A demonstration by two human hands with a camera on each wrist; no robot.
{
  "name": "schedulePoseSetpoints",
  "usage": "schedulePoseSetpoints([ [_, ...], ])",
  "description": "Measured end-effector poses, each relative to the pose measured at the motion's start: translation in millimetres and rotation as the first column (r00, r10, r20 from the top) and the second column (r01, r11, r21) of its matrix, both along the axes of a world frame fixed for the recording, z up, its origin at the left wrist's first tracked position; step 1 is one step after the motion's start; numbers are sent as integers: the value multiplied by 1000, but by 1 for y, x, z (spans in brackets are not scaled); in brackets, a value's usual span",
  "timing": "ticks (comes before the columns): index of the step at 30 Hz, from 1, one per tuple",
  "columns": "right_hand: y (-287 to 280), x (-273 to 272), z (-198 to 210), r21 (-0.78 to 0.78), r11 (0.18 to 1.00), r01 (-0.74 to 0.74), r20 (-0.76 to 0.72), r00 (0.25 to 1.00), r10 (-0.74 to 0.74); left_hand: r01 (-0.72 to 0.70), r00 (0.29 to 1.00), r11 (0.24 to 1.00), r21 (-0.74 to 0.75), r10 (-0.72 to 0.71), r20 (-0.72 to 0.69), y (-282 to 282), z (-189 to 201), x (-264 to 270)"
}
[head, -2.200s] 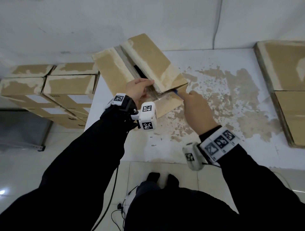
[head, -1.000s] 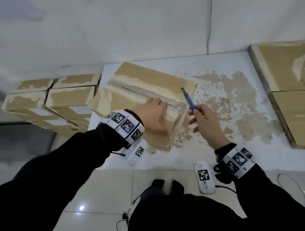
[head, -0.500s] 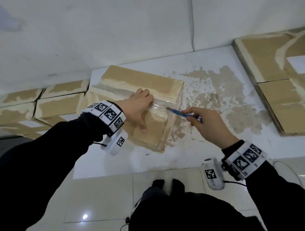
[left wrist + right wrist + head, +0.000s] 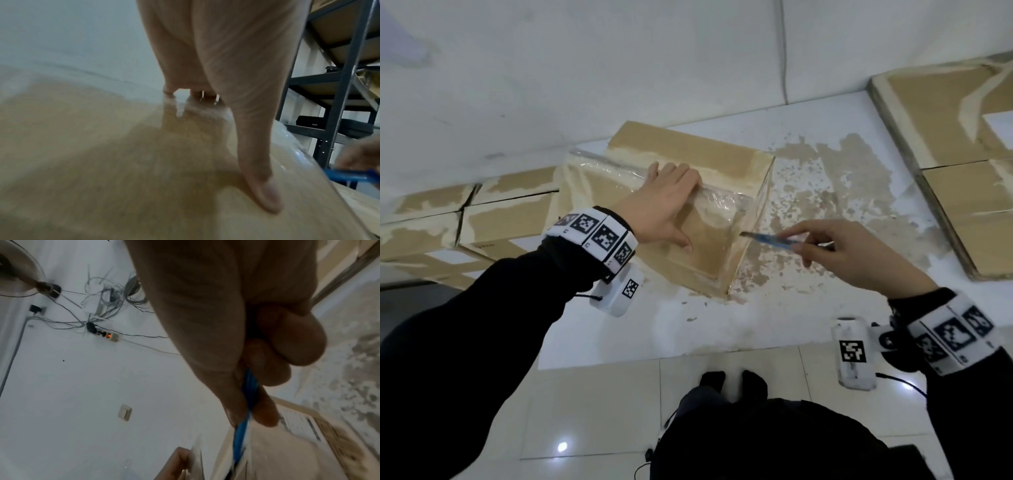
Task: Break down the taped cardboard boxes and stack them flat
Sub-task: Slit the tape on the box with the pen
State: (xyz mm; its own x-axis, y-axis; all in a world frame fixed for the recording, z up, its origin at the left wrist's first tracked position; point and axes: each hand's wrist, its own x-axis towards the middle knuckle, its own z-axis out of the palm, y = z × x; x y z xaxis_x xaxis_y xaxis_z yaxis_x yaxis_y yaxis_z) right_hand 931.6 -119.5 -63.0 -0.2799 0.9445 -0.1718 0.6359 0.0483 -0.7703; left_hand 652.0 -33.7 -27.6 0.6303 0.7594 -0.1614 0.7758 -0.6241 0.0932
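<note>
Pressing flat on a taped box [image 4: 709, 164] on the white table [image 4: 774, 318], the left hand [image 4: 664, 209] keeps its fingers straight; the right hand [image 4: 859, 253] pinches a blue knife [image 4: 774, 238], blade tip at the box's right edge.

White scuffed table [image 4: 774, 318] bears taped box [image 4: 688, 150], flattened cardboard [image 4: 941, 113].

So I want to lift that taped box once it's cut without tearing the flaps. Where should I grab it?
Probably by its two short end walls, one hand from each side. The taped box lies flat on the table, wide top up, under the left hand. Avoid the taped top seam and the right end, where the right hand points the blue cutter.
</note>
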Motion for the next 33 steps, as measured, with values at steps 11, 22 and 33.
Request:
schedulePoseSetpoints([
  [11, 8, -18, -14, 211, 965, 156, 94, 979, -179, -290, 953, 955, -60, 283, -110, -11, -20, 26],
  [22, 0, -24, -29, 199, 977, 76, 160, 981, -109, -493, 197, 166, -854, 977, 76, 28, -11, 41],
  [33, 1, -19, -28, 380, 923, 66, 277, 944, -182, -520, -106, 230, -823, 938, 330, 21, -56, 59],
])
